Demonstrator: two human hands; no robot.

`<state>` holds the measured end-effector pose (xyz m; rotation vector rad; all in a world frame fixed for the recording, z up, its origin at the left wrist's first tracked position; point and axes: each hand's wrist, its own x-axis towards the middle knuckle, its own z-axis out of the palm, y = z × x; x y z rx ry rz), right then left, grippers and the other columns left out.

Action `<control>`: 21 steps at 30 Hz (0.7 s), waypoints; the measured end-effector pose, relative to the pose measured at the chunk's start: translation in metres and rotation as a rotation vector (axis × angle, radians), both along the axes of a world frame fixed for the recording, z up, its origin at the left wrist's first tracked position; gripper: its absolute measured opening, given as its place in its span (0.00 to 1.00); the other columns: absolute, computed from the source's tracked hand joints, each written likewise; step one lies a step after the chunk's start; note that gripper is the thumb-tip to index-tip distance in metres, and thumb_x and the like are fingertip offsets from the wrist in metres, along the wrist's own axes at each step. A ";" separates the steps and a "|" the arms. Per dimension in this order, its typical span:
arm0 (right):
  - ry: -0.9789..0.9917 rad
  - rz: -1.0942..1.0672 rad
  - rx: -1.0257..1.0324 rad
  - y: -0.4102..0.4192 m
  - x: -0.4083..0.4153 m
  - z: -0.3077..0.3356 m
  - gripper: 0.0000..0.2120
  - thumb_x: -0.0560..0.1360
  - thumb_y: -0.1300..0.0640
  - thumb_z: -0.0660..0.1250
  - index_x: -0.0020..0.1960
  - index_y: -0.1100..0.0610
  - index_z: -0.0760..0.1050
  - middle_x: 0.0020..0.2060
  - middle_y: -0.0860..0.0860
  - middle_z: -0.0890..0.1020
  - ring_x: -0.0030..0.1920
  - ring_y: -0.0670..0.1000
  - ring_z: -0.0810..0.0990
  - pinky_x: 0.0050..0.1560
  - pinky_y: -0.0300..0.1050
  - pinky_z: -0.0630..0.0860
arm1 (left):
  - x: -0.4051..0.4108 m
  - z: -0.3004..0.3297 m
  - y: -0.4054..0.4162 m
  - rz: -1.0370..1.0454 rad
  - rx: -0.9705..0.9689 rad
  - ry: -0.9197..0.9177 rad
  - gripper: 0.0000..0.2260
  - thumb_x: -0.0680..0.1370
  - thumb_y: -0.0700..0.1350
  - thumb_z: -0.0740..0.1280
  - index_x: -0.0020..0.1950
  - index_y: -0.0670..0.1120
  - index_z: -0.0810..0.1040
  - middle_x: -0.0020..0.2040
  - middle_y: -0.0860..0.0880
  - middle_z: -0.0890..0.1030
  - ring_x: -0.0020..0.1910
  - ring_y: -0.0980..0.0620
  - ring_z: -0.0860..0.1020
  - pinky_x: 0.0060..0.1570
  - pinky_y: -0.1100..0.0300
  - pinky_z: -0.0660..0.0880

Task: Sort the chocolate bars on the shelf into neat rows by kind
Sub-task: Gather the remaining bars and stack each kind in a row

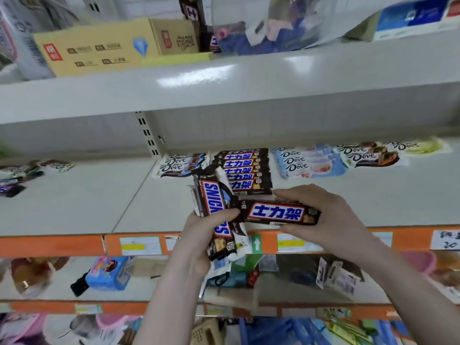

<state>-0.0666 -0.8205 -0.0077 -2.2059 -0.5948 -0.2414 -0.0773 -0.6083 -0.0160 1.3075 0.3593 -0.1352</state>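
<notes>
My left hand [199,241] grips a bundle of bars upright, a brown Snickers bar [214,202] in front and white-wrapped bars behind it. My right hand [323,215] holds a single brown Snickers bar [277,213] sideways, above the shelf's front edge. Behind it on the grey shelf [99,195] lies a stacked row of Snickers bars [245,170]. Dove bars flank that row: a white-and-dark pile [183,164] to the left, a light blue pile [308,161] to the right, then more white Dove bars [371,155] and a green one [423,146].
A few loose bars [22,173] lie at the shelf's far left. The orange price strip [49,245] runs along the front edge. An upper shelf [224,90] overhangs close above, carrying a cardboard box [99,46]. Lower shelves hold assorted packets.
</notes>
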 end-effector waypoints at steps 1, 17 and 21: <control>0.009 0.010 -0.023 0.003 0.002 -0.001 0.26 0.65 0.55 0.75 0.57 0.37 0.72 0.46 0.34 0.76 0.50 0.38 0.73 0.49 0.27 0.69 | 0.000 0.000 0.002 0.012 0.007 0.001 0.17 0.62 0.38 0.75 0.50 0.41 0.81 0.41 0.43 0.86 0.36 0.46 0.84 0.29 0.61 0.78; -0.111 0.091 -0.292 0.058 0.076 -0.032 0.21 0.68 0.58 0.73 0.60 0.58 0.76 0.55 0.54 0.80 0.56 0.52 0.74 0.55 0.28 0.57 | -0.001 -0.011 0.056 0.307 -0.150 0.038 0.18 0.69 0.37 0.72 0.58 0.38 0.78 0.42 0.41 0.83 0.31 0.47 0.82 0.26 0.61 0.78; -0.101 0.070 -0.325 0.064 0.087 -0.039 0.21 0.68 0.58 0.73 0.60 0.58 0.76 0.56 0.54 0.80 0.58 0.53 0.74 0.61 0.36 0.61 | 0.003 -0.012 0.059 0.286 -0.169 0.043 0.19 0.68 0.37 0.72 0.58 0.38 0.78 0.43 0.41 0.84 0.33 0.47 0.82 0.29 0.59 0.79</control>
